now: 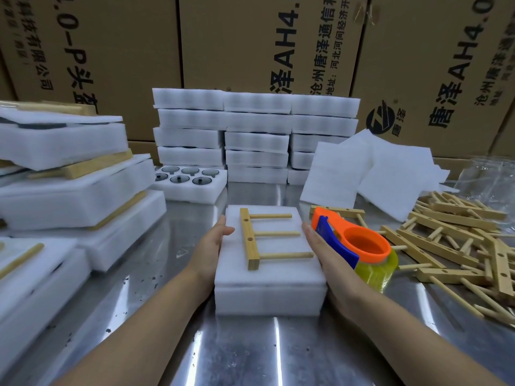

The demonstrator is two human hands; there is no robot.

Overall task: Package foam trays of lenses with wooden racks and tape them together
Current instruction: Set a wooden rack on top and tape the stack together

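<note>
Head view. Background: wall of brown cardboard cartons (250, 43) printed with black characters. Surface: reflective metal tabletop (250, 349). Centre, near edge: foam tray stack (269, 274), white, two layers visible, lying flat. On its top face: one wooden rack (252, 238), a bar with three dowels pointing right, lying flat. Left hand (213, 243): open grip, palm pressed against the stack's left side, thumb on the upper edge. Right hand (324, 252): open grip, palm flat against the stack's right side, fingers extended. Tape dispenser (359, 246): orange and blue with a yellowish tape roll, just beside the right hand on the tabletop; touching or apart cannot be told. Right: heap of loose wooden racks (457, 246), with white foam sheets (370, 174) behind. Rear centre: stacked closed foam trays (256, 135) in three columns; before them, one open tray of lenses (189, 179) showing six dark round lenses. Left: finished bundles (67, 174) of foam with racks, piled unevenly.
</note>
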